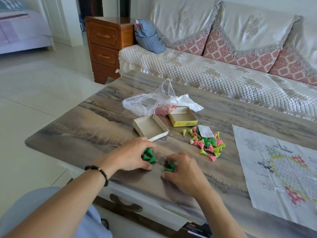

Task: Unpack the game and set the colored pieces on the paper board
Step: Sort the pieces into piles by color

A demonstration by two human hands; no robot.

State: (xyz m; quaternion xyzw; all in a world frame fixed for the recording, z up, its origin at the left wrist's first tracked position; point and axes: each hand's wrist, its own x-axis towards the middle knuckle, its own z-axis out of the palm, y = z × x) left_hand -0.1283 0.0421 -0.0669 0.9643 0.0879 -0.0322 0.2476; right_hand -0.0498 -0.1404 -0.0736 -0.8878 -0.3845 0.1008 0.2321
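My left hand curls around a small cluster of dark green cone pieces on the table. My right hand curls over another few dark green pieces close beside it. A loose pile of pink, yellow-green and dark green pieces lies further back, with a small printed slip on top. The unfolded paper board with its star pattern lies flat at the right. The open box tray and the yellow box lid stand empty behind the hands.
A crumpled clear plastic bag and white paper lie behind the boxes. The table's front edge is near my arms. A quilted sofa runs along the far side, a wooden drawer cabinet at its left.
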